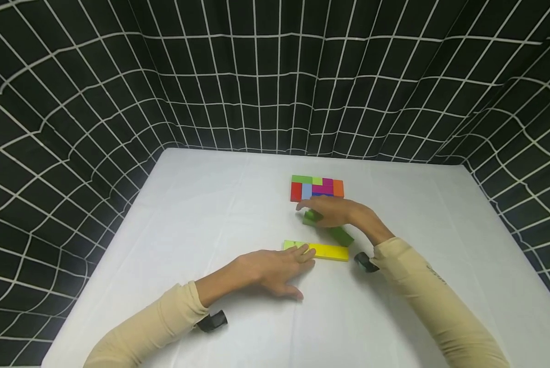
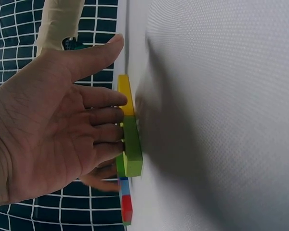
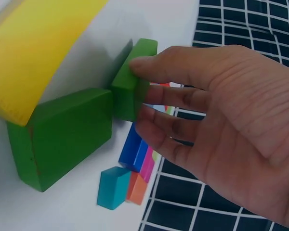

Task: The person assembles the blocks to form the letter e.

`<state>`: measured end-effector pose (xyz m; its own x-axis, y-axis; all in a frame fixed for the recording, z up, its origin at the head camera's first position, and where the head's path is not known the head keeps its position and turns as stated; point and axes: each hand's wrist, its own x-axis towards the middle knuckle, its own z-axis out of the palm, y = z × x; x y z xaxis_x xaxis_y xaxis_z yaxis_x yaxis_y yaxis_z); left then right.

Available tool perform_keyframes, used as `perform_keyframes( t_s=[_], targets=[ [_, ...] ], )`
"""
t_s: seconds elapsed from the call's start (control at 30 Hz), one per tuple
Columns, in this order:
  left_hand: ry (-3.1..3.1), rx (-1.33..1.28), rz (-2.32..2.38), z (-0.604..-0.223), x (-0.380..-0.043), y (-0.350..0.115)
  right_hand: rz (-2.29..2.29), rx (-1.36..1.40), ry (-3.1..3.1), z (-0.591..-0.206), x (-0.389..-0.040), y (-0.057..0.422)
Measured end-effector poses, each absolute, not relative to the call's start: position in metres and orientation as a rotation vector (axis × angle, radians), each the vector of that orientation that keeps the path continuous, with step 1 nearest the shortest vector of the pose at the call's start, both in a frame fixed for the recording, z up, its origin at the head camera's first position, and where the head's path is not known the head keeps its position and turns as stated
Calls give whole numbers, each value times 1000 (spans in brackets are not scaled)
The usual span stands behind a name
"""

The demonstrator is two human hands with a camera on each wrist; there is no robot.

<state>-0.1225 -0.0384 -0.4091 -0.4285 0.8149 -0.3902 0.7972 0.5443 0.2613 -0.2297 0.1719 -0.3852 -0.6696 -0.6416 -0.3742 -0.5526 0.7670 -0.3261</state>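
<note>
My left hand (image 1: 279,268) lies with straight fingers, their tips over a lime green block (image 1: 291,244) and by the end of a long yellow block (image 1: 330,251), which stand in line. In the left wrist view the palm and spread thumb show beside these blocks. Beyond them, my right hand (image 1: 332,210) pinches a green block (image 3: 127,86), thumb on one side and fingers at the other. A second green block (image 3: 65,139) stands at an angle between it and the yellow block, close to both.
Behind the right hand a flat rectangle of colored blocks (image 1: 323,189) lies on the white table (image 1: 210,204). A teal block (image 3: 114,187) beside it shows in the right wrist view. Black cloth with a white grid (image 1: 275,76) surrounds the table's back and sides.
</note>
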Motion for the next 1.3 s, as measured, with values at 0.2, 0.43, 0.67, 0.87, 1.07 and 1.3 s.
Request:
perform_keyframes(
  t_s=[0.2,0.43,0.67,0.87,1.07,1.3],
  targets=[
    [2314,1303,57,-410,-122,-39,-226,-882,2478,-389,-230,175],
    [2316,1304,55,-411,-122,-39,-191,-900,2476,-390,-231,177],
    [2319,1303,49,-410,-122,-38,-190,-887,2474,-389,-230,176],
    [2315,1288,48,-410,-122,-38,-186,-883,2480,-389,-229,175],
    [2319,1291,47,-409,-122,-38,-178,-879,2483,-389,-229,174],
    [2312,1284,48,-408,-121,-37,-174,-878,2478,-391,-229,173]
  ],
)
